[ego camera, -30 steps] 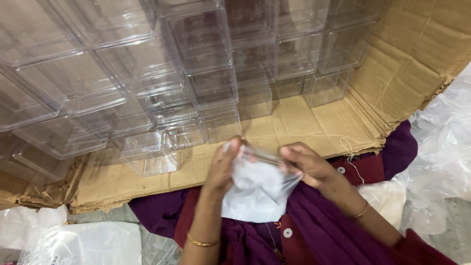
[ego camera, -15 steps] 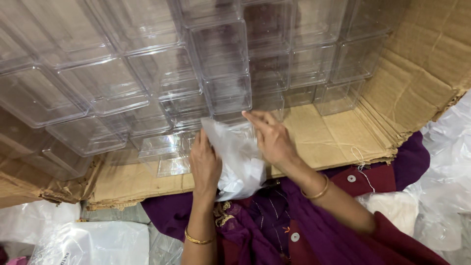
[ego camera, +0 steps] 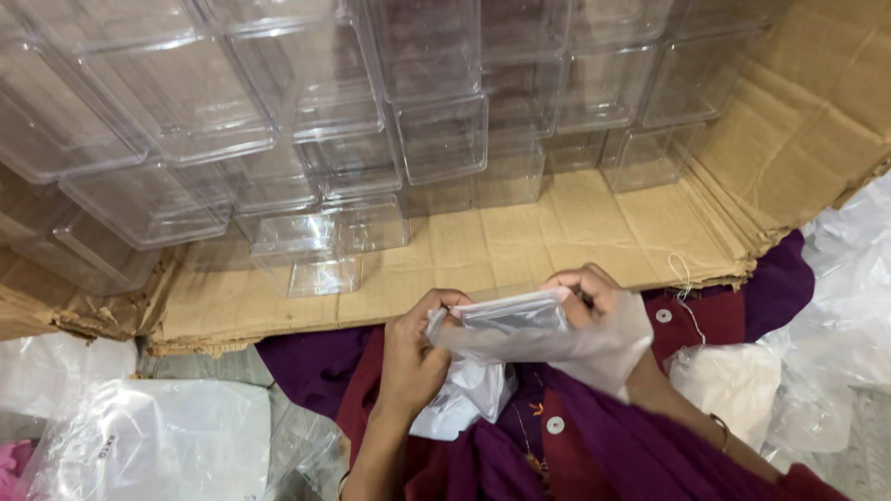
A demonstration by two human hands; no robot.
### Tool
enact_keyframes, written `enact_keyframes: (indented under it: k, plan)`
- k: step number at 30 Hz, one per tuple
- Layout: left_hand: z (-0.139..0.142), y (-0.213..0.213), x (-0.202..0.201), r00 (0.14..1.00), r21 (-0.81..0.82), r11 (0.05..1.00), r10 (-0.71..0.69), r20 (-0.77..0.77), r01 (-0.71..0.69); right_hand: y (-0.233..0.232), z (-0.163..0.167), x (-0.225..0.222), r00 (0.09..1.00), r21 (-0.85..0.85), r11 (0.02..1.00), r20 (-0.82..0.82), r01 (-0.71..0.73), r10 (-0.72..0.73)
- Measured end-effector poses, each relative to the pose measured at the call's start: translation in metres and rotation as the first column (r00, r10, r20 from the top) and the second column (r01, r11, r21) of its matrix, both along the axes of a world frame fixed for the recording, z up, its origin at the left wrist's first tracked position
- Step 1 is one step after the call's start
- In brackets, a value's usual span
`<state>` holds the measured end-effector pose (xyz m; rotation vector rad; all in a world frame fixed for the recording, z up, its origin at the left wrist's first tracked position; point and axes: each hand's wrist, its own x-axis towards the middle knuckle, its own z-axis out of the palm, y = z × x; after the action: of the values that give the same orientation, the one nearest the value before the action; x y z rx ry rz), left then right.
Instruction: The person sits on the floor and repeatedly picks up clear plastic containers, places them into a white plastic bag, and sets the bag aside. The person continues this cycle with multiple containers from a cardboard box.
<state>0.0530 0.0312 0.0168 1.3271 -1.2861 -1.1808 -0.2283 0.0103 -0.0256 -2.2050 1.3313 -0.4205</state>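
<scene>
My left hand [ego camera: 413, 357] and my right hand [ego camera: 580, 289] both grip a clear plastic box wrapped in a thin translucent plastic bag [ego camera: 529, 339], held flat above my purple-clad lap. The left hand pinches the bag's left end, the right hand holds its upper right corner. Loose bag film hangs down below the hands. Just beyond them lies an open cardboard carton [ego camera: 557, 241] on its side, stacked with several clear plastic boxes [ego camera: 306, 102]. One clear box [ego camera: 306, 264] stands out in front of the stack near the carton's lip.
Crumpled clear plastic bags [ego camera: 148, 445] lie at the lower left, and more plastic film [ego camera: 835, 334] is heaped at the right. The carton's torn flap edge [ego camera: 111, 320] runs along the left, close to my lap.
Both hands drew back from the stack toward my lap with the bag. The bagged item now lies flatter and stretched between the hands, and the camera has tilted down.
</scene>
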Motion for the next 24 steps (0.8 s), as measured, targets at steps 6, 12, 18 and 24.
enact_keyframes:
  k: [6, 12, 18, 24]
  plan:
    - [-0.022, -0.010, -0.004, 0.958, 0.283, 0.958, -0.036, 0.283, -0.048, -0.023, 0.010, 0.040, 0.968, 0.233, 0.946, 0.057, 0.226, -0.245]
    - [-0.024, -0.015, -0.017, 0.945, 0.112, 0.993, -0.004, 0.327, -0.035, -0.028, -0.008, 0.024, 0.428, 0.865, 0.322, 0.476, -0.385, -0.769]
    - [-0.016, -0.028, -0.042, 0.963, 0.157, 0.988, -0.045, 0.265, 0.003, 0.007, 0.012, 0.007, 0.682, 0.701, 0.580, 0.661, -0.414, -0.312]
    - [-0.029, -0.026, -0.013, 0.855, 0.287, 0.947, 0.030, -0.518, 0.141, -0.049, 0.080, -0.126, 0.101, 0.447, 0.767, 0.832, 0.460, -0.545]
